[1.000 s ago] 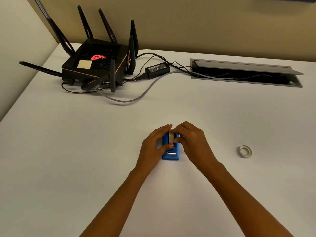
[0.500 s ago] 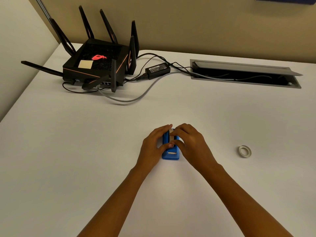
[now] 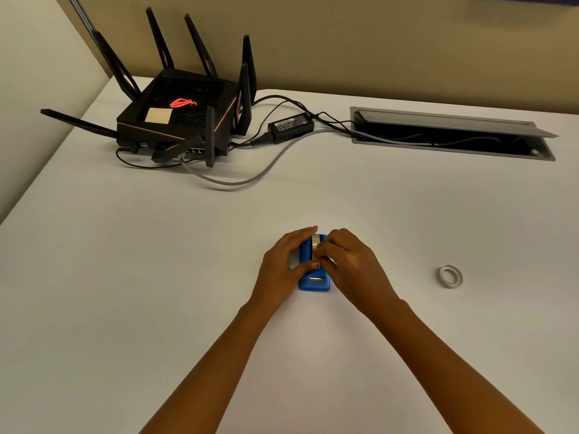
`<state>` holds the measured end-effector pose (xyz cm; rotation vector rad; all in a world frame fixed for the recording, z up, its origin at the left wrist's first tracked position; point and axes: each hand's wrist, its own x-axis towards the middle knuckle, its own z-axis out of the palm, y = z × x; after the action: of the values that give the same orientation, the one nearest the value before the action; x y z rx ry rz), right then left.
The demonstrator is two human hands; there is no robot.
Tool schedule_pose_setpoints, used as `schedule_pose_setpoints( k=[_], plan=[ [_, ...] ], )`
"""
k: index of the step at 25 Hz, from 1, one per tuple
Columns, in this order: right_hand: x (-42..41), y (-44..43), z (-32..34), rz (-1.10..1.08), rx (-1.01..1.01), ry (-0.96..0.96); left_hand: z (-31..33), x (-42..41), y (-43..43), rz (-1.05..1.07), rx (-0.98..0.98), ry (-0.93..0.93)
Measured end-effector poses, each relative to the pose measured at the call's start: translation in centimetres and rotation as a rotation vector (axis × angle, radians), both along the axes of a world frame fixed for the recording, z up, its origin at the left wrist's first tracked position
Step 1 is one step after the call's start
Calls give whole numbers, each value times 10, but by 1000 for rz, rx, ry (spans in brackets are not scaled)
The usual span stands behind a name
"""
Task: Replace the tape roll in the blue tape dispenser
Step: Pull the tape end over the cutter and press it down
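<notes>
The blue tape dispenser [image 3: 314,278] stands on the white desk [image 3: 156,277] near the middle, its cutter end toward the person, with a tape roll [image 3: 315,242] sitting in the far end of its body. The left hand [image 3: 283,267] wraps the dispenser's left side, thumb laid across the top, its grip closed on the dispenser to hold it down. The right hand [image 3: 351,264] comes in from the right with its fingertips pinched at the roll; that grip looks closed on the tape roll, though the fingers hide exactly where they touch. The step in hand seems to be seating the roll. To do it well, the left hand should keep the body pressed flat so it does not slide, while the right pushes the roll straight down until it sits level between the side walls, neither tilted nor riding high, with the loose end left free to lead toward the cutter. Whether the roll is fully down cannot be told from here. Well apart to the right lies a thin pale ring [image 3: 450,276], probably the spent core. At the far right, the open cable tray [image 3: 451,145] sunk in the desk holds only cables.
</notes>
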<state>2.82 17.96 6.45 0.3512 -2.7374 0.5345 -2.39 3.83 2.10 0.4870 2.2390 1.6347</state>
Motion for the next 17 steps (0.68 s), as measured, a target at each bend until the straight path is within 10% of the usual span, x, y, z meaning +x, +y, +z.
schedule_pose_setpoints(
  k=[13, 17],
  plan=[
    [-3, -5, 6, -12, 4, -18, -9, -2, 0, 20, 8, 42],
    [4, -11, 12, -158, -294, -219, -9, -2, -1, 18, 2, 29]
  ],
)
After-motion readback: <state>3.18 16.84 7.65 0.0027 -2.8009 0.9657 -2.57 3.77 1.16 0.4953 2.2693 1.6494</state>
